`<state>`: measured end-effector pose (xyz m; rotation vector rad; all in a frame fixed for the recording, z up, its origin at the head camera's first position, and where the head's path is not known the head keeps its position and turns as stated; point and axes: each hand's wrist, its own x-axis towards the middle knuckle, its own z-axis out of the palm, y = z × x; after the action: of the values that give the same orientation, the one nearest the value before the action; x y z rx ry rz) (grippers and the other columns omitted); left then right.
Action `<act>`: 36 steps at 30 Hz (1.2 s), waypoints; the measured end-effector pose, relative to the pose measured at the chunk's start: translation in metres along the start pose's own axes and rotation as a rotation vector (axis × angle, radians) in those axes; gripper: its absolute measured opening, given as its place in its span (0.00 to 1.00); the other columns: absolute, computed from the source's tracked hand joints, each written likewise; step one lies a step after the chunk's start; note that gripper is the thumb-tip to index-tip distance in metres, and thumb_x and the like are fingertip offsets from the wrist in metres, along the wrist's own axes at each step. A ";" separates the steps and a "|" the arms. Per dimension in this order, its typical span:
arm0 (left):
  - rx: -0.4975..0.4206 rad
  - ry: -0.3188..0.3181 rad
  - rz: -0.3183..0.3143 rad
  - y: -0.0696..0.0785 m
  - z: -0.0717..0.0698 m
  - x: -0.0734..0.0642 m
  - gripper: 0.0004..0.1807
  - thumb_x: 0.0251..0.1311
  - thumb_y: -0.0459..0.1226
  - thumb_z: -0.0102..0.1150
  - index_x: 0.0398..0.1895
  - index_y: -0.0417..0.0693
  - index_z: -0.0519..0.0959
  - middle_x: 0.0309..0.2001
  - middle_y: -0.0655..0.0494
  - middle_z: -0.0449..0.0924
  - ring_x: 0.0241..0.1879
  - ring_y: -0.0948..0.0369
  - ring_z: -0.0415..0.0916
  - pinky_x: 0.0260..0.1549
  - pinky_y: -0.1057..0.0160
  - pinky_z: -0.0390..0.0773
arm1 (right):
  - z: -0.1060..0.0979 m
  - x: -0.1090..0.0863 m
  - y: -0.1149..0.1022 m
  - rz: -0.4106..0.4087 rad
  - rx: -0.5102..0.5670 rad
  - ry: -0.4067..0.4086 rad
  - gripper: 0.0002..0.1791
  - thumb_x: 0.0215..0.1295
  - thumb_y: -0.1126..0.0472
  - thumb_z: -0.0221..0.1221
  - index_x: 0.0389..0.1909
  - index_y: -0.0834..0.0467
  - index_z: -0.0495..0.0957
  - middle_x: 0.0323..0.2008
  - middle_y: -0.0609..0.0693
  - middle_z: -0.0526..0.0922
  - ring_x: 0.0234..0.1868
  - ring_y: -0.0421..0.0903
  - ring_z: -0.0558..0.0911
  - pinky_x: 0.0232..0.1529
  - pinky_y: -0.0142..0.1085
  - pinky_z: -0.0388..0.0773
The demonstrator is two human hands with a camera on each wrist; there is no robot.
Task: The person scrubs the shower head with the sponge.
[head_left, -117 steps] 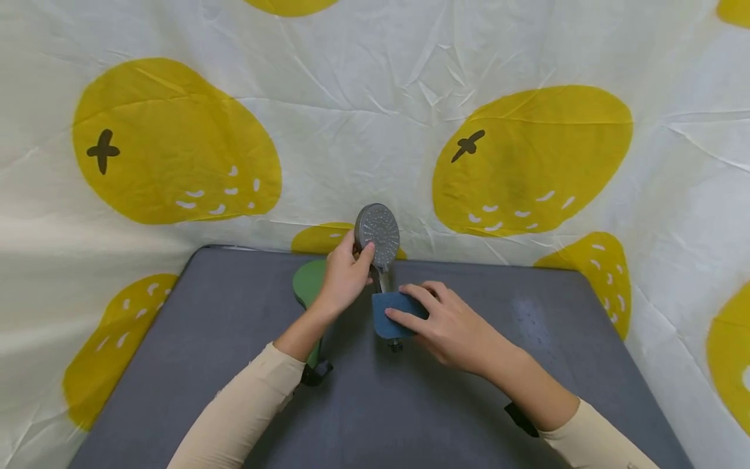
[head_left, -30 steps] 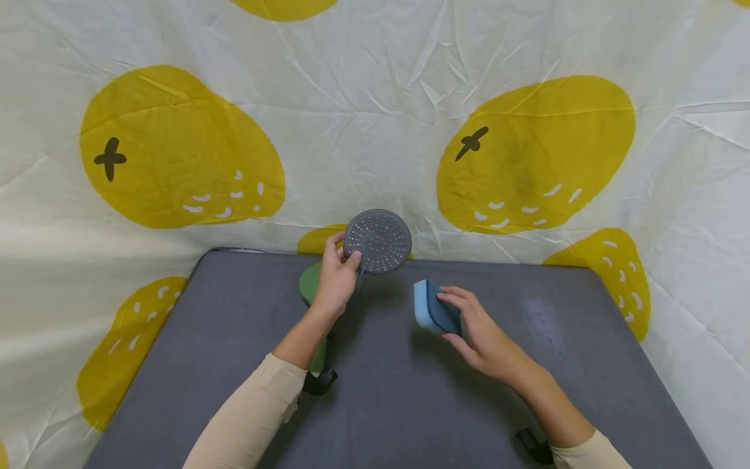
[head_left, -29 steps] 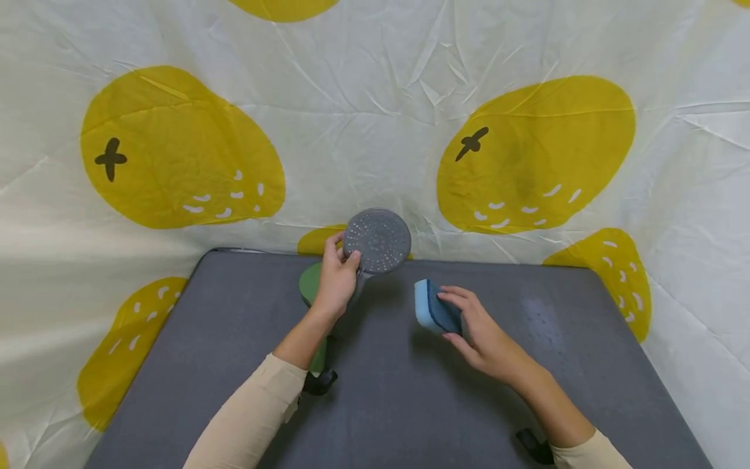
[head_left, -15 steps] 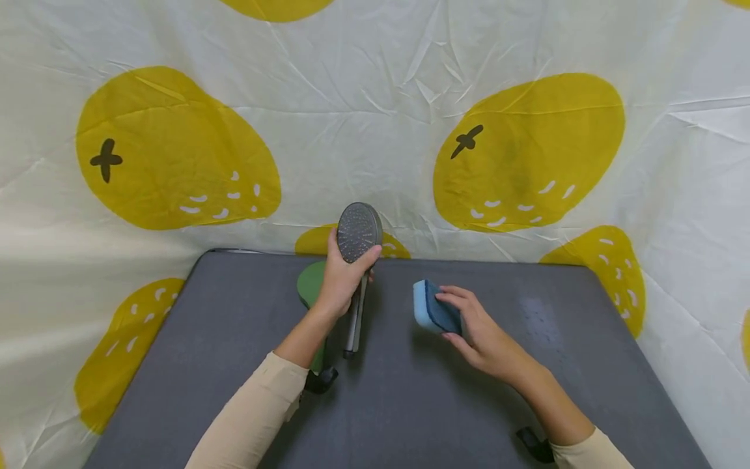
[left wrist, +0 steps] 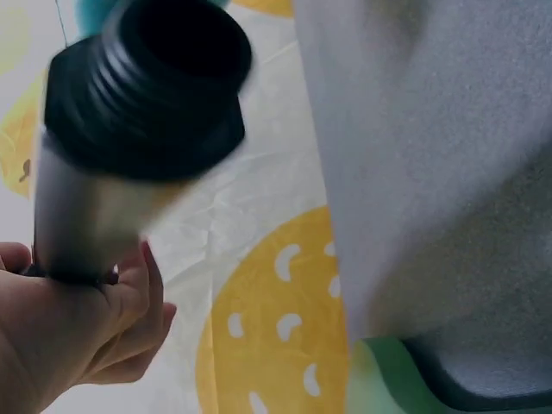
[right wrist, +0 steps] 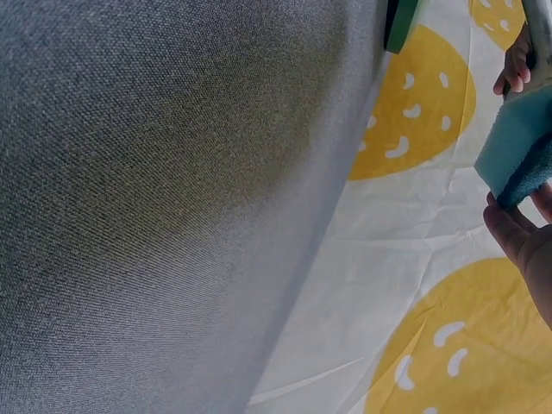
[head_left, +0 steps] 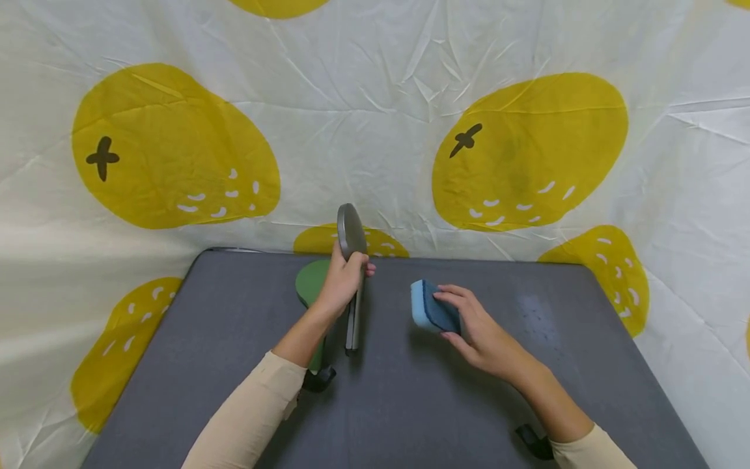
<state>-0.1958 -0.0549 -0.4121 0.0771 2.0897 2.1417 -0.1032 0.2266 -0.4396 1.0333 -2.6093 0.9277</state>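
Note:
In the head view my left hand point(head_left: 341, 280) grips a grey shower head point(head_left: 351, 229) just below its round head, which is turned almost edge-on. Its handle points down over the table. The left wrist view shows the black threaded end point(left wrist: 164, 86) of that handle up close, blurred. My right hand point(head_left: 477, 332) holds a two-layer sponge point(head_left: 435, 306) between thumb and fingers, light blue on one side and dark blue on the other. A gap separates the sponge from the shower head. In the right wrist view the sponge point(right wrist: 517, 142) sits at the right edge.
A green rounded object point(head_left: 310, 280) with a dark rim lies on the grey table point(head_left: 422, 404), partly behind my left hand and forearm. A pale smudge point(head_left: 536, 319) marks the table at right. White fabric point(head_left: 363, 150) with yellow fruit prints hangs behind and around the table.
My left hand has turned the shower head from face-on to nearly edge-on. Earlier the sponge was against its handle; my right hand has since drawn it away to the right and holds it still.

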 end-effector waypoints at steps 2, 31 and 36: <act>0.008 -0.014 0.019 -0.002 -0.001 0.001 0.36 0.74 0.37 0.43 0.82 0.51 0.45 0.76 0.39 0.58 0.62 0.42 0.74 0.67 0.43 0.72 | 0.000 0.000 0.000 0.004 0.002 0.002 0.42 0.61 0.70 0.70 0.73 0.63 0.60 0.73 0.64 0.63 0.71 0.55 0.66 0.75 0.18 0.49; -0.358 -0.143 -0.034 -0.008 -0.003 -0.002 0.30 0.76 0.26 0.47 0.78 0.38 0.55 0.61 0.38 0.74 0.41 0.65 0.84 0.35 0.67 0.87 | -0.005 0.010 0.003 -0.023 -0.027 0.084 0.43 0.56 0.73 0.72 0.72 0.64 0.63 0.71 0.65 0.65 0.68 0.58 0.69 0.74 0.18 0.51; -0.421 -0.182 -0.037 -0.010 -0.002 -0.001 0.26 0.77 0.26 0.45 0.75 0.34 0.57 0.49 0.49 0.80 0.36 0.63 0.86 0.36 0.65 0.88 | -0.013 0.021 0.003 -0.064 -0.068 0.143 0.41 0.56 0.71 0.73 0.70 0.64 0.67 0.69 0.66 0.67 0.67 0.60 0.71 0.73 0.18 0.52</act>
<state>-0.1943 -0.0568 -0.4220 0.1752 1.4995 2.3981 -0.1217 0.2245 -0.4227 0.9893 -2.4582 0.8595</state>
